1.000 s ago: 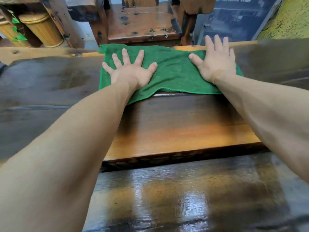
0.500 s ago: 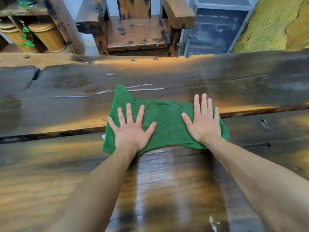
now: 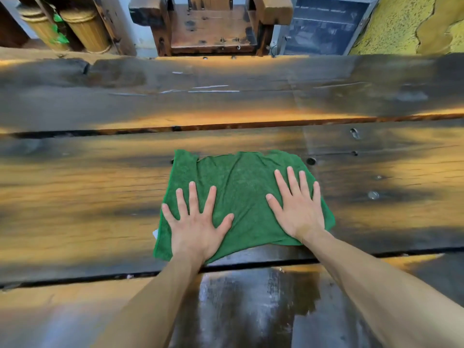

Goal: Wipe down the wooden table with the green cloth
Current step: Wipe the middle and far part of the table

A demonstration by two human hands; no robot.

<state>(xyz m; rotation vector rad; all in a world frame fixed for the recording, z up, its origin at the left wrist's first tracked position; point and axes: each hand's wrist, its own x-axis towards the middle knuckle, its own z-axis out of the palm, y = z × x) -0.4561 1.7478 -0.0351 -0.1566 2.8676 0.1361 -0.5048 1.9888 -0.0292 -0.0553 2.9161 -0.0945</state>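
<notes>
Green cloth (image 3: 241, 197) spread flat on middle plank of wooden table (image 3: 75, 197), near edge close to the plank gap. Left hand (image 3: 198, 227) and right hand (image 3: 298, 212) pressing palms-down on it, fingers straight and splayed, nothing pinched. Soft, light, limp; probably bunches if pushed from one edge. Best driven by flat palm pressure, spread wide.

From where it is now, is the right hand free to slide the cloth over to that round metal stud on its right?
Probably yes. The right hand lies flat on the green cloth, and only bare wood separates the cloth's edge from the stud.
</notes>
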